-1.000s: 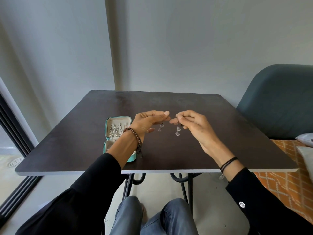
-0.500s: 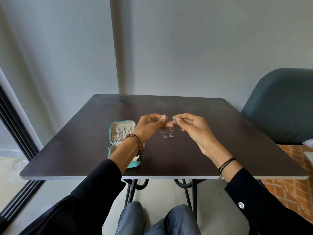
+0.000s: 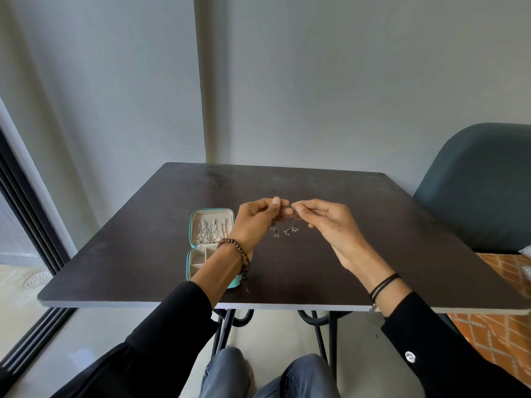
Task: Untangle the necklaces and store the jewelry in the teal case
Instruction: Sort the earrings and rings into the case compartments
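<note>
The person sits at a dark square table (image 3: 373, 225) with both hands raised above its middle. The teal case (image 3: 211, 248) serves as the reference point for all positions below.

Left hand (image 3: 255, 222): raised just right of the case, thumb and forefinger pinched on one end of a fine necklace (image 3: 290, 228). A brown bead bracelet (image 3: 235, 249) circles this wrist, and the forearm crosses over the near right corner of the case.

Right hand (image 3: 330, 225): farther right of the case, thumb and forefinger likewise pinched on the necklace. The pinching tips of the two hands almost meet. Two black bands (image 3: 383, 285) sit on this wrist.

Necklace: suspended in the air between the two hands, to the right of the case. Short strands with small pale beads or stones hang down below the fingertips in two clusters. Whether these belong to one piece or two cannot be told.

Case: lies open on the table, lid laid back toward the far side. The cream-lined lid holds several silver chains (image 3: 208, 231). The near half is divided into compartments; their contents cannot be made out, as the arm covers part of them.

A teal upholstered chair (image 3: 482, 185) stands well to the right of the case, beyond the table edge
</note>
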